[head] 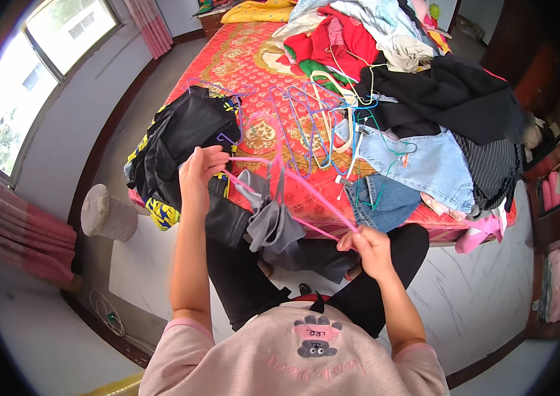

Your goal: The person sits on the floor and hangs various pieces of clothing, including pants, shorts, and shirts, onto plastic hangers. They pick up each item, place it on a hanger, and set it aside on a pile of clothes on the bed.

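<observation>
Both my hands are on a pink wire clothes hanger (320, 199) above the bed's near edge. My right hand (370, 249) has its fingers closed around the right end. At the left end, my left hand (200, 171) has its fingers stretched against the wire. A grey garment with thin straps (276, 225) hangs by its straps from the middle of the hanger. Just left of it lies a heap of black clothing (186, 123), with yellow-and-blue patterned cloth (161, 214) under it. Dark fabric (304, 255) lies low between my knees.
The bed (230, 54) has a red patterned cover. Blue and purple wire hangers (312, 143) lie beyond my hands. Light denim (408, 158), darker denim (391, 200) and black clothes (448, 99) are piled at right. A round stool (109, 213) stands left, near a coiled cable (106, 314).
</observation>
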Tool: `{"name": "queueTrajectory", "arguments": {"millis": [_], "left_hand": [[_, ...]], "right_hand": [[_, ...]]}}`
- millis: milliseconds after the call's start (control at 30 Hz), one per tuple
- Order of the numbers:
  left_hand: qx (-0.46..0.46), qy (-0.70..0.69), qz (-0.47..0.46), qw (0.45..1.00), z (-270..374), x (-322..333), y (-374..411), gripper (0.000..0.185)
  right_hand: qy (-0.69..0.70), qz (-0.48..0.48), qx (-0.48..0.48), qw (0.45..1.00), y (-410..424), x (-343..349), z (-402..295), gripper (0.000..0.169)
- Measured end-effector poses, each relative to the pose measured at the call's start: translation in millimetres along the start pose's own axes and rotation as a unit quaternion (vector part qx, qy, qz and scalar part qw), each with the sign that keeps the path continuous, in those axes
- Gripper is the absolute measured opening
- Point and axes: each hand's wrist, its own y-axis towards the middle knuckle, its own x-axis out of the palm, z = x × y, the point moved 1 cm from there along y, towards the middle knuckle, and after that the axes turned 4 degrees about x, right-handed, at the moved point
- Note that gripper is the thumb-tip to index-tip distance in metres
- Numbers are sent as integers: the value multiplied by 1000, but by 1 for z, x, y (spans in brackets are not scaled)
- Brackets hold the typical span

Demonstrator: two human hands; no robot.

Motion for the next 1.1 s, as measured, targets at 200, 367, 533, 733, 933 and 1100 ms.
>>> {"name": "queueTrajectory", "arguments": {"millis": [200, 367, 533, 733, 933, 1100], "left_hand": [[-22, -4, -6, 1000, -84, 62, -85, 80], [5, 280, -26, 960, -146, 130, -148, 111], [54, 477, -22, 877, -173, 160, -154, 68], [-58, 502, -199, 839, -151, 114, -95, 34], [-160, 39, -17, 986, -47, 41, 42, 39], [305, 275, 232, 882, 22, 15, 86, 36]], "right_hand": [[211, 99, -14, 973, 24, -22, -21, 39], [255, 134, -74, 955, 51, -34, -43, 41], [280, 139, -85, 946, 58, -35, -55, 41], [254, 245, -64, 933, 46, -56, -38, 40], [217, 236, -30, 947, 37, -49, 3, 43], [252, 187, 20, 949, 39, -3, 41, 44]]}}
